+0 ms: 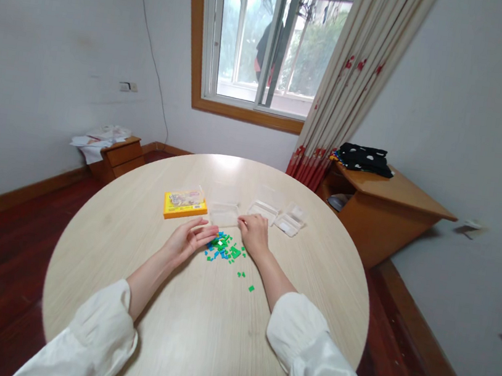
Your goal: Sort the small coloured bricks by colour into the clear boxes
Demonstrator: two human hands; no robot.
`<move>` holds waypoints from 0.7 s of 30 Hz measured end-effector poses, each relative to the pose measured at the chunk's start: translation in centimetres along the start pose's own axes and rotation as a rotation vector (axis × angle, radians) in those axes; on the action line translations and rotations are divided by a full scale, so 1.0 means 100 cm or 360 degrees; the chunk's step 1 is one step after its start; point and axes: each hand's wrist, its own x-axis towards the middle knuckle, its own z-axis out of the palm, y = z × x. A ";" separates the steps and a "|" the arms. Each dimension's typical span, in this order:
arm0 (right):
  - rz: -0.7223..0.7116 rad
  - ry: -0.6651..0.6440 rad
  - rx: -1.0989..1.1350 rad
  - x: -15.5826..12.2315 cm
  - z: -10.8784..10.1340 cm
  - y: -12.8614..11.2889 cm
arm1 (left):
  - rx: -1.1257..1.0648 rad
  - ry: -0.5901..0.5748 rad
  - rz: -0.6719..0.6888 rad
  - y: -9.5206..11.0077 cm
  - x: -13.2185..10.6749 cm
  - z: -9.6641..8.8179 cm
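Note:
A pile of small green and blue plastic building bricks (222, 244) lies on the round table, with a few loose green ones to its right. My left hand (188, 238) rests at the pile's left side, fingers stretched out and palm partly turned up. Behind the pile stands a clear plastic box (223, 214). At that box's front right corner is my right hand (255, 232), its fingers curled and pinched together. Whatever is between those fingertips is too small or hidden to make out.
A yellow box (185, 208) with a clear bag-like item on top sits at the back left. Two more clear plastic boxes, a middle one (263, 210) and a right one (291, 220), stand open behind my right hand. A wooden cabinet (399, 193) is beyond the table's right edge.

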 end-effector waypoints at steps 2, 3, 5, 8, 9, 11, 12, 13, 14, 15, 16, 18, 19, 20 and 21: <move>0.0064 -0.0106 -0.0073 0.001 -0.001 -0.002 | 0.0029 -0.0003 0.0017 0.001 0.000 0.000; 0.0096 -0.0142 -0.0112 0.001 -0.002 -0.003 | 0.0051 0.0003 0.0051 0.001 0.000 0.000; 0.0167 -0.0146 -0.0181 0.001 -0.003 -0.005 | 0.0118 0.0032 0.0216 0.002 0.002 -0.003; 0.0268 -0.0080 -0.0241 0.002 -0.001 -0.005 | 0.0262 0.0159 0.0612 0.004 0.008 -0.010; 0.0285 -0.0081 -0.0250 0.002 0.000 -0.004 | 0.0300 0.0213 0.0718 0.005 0.010 -0.013; 0.0298 -0.0118 -0.0251 0.002 0.003 -0.002 | 0.0339 0.0306 0.0833 0.007 0.015 -0.019; 0.0297 -0.0139 -0.0245 0.001 0.004 0.000 | 0.0349 0.0336 0.0857 0.008 0.017 -0.022; 0.0294 -0.0153 -0.0237 0.001 0.005 0.001 | 0.0356 0.0360 0.0868 0.009 0.019 -0.024; 0.0291 -0.0158 -0.0228 0.001 0.006 0.001 | 0.0363 0.0379 0.0877 0.009 0.020 -0.026; 0.0292 -0.0159 -0.0220 0.001 0.006 0.002 | 0.0370 0.0396 0.0885 0.010 0.021 -0.028; 0.0299 -0.0158 -0.0213 0.000 0.006 0.003 | 0.0376 0.0409 0.0894 0.010 0.022 -0.029; 0.0328 -0.0155 -0.0212 0.000 0.004 0.003 | 0.0390 0.0434 0.0918 0.011 0.024 -0.031; 0.0345 -0.0154 -0.0221 0.000 0.003 0.004 | 0.0404 0.0451 0.0938 0.011 0.024 -0.032; 0.0361 -0.0155 -0.0236 0.000 0.002 0.004 | 0.0425 0.0470 0.0963 0.012 0.025 -0.033; 0.0372 -0.0159 -0.0254 0.000 0.001 0.004 | 0.0453 0.0494 0.0992 0.012 0.026 -0.035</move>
